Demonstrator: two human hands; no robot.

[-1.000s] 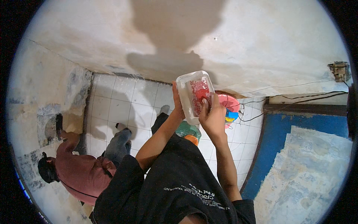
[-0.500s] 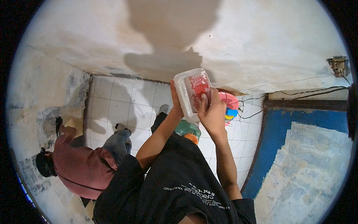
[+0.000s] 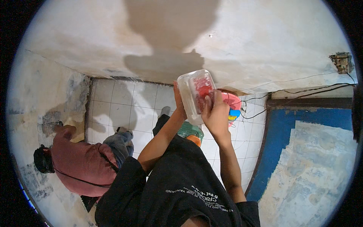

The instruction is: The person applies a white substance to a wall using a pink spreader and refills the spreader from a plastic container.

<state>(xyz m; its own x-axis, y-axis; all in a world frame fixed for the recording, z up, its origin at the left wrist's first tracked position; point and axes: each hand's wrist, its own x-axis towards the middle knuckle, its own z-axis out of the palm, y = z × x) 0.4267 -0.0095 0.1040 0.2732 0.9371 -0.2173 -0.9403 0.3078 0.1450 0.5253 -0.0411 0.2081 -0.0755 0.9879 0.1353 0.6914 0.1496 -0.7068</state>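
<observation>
My left hand (image 3: 179, 99) grips the left side of a translucent rectangular plastic container (image 3: 185, 89), held up near the wall. Inside lies a red flat object (image 3: 202, 84) speckled with white residue. My right hand (image 3: 216, 116) is closed on that red object at the container's lower right, thumb and finger pressed onto it; exactly what the object is, I cannot tell. Below the container on the floor are a green object (image 3: 186, 130) and an orange round item (image 3: 193, 140), partly hidden, and a pink basin (image 3: 230, 99) with blue and yellow items (image 3: 234, 113).
A co-worker in a maroon top (image 3: 79, 166) reaches to the patchy left wall (image 3: 45, 90). Cables (image 3: 295, 96) run from a wall box (image 3: 341, 62) above the blue, partly whitened panel (image 3: 280, 132) at right. White floor tiles (image 3: 143, 94) lie below.
My hands and the container have shifted slightly up and left in view, my right thumb moving on the red object. The co-worker's arm and body have moved a little up and left.
</observation>
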